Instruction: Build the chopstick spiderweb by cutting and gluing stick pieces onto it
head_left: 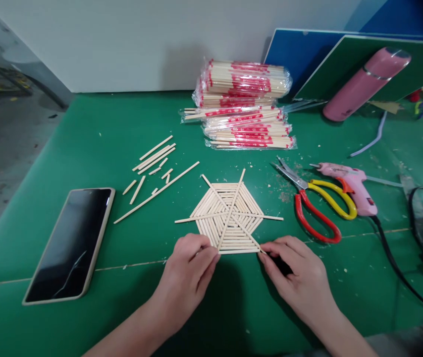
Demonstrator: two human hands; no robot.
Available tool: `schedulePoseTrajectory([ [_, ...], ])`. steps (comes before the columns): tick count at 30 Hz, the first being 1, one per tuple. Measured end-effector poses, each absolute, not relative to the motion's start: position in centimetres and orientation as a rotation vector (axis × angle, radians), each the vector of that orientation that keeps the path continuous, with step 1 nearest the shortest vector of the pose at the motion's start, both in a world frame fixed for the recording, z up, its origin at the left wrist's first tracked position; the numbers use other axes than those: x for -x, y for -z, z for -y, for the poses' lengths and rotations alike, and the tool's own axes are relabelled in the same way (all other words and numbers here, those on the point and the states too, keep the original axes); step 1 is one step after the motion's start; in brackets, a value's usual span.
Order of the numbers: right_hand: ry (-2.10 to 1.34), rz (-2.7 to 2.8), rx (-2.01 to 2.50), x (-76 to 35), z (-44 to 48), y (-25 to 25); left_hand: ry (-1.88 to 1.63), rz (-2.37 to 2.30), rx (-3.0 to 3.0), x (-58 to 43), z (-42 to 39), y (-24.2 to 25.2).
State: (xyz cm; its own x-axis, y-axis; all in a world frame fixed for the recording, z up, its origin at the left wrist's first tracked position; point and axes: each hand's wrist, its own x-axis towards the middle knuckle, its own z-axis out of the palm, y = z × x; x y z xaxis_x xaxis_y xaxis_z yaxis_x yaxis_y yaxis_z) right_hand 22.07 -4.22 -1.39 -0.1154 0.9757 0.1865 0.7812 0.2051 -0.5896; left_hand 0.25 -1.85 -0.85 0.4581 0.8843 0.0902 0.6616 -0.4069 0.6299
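A hexagonal web of pale wooden chopstick pieces (230, 213) lies flat on the green table, with three long sticks crossing at its middle and poking past its edges. Along its near side runs a short chopstick piece (238, 252). My left hand (192, 267) pinches the left end of that piece at the lower left corner; its fingertips partly cover the corner. At the lower right corner, my right hand (296, 270) has thumb and fingers closed round the piece's other end, beside the tip of a crossing stick.
Cut chopsticks (155, 158) lie to the left, beyond a phone (70, 245). Wrapped chopstick packs (246, 106) sit at the back. On the right are scissors (304, 191), a pink glue gun (348, 183) with a black cord, and a pink flask (367, 84) leaning against boards (345, 64).
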Motion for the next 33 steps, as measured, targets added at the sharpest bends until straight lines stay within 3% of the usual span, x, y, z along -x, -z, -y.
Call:
schedulePoseTrajectory([
  [33, -0.499, 1.939, 1.625, -21.98, 4.17, 1.31, -0.479, -1.305, -2.125, -0.39, 1.47, 0.16],
])
